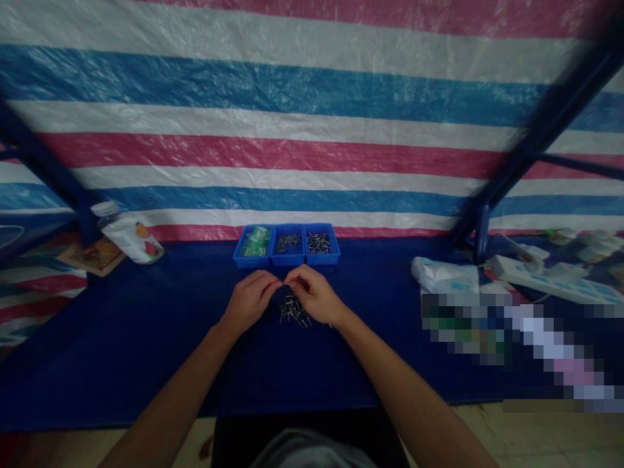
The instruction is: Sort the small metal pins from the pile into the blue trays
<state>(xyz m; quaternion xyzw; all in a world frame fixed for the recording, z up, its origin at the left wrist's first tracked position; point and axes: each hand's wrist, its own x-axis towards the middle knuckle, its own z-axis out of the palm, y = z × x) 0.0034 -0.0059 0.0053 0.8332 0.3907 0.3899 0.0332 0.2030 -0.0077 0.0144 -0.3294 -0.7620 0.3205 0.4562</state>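
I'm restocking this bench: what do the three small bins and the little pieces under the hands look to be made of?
Bins: likely moulded plastic, uniform glossy blue with thin walls. Small pieces: probably metal, dark grey with pale glints, too small to be sure. They lie on a woven-looking blue sheet.

A striped plastic tarp (pixel 312 130) fills the whole back of the scene like a wall, with wide bands of pink, white and blue, and it shines a little where the light falls on it. Dark blue metal bars (pixel 531 140) cross in front of the tarp on the right side, and another bar (pixel 43 166) slopes down on the left. The table (pixel 146 338) is covered with a dark blue cloth and reaches from one side to the other. Below its front edge a strip of pale floor (pixel 546 439) is visible. The light is dim and soft, without hard shadows.
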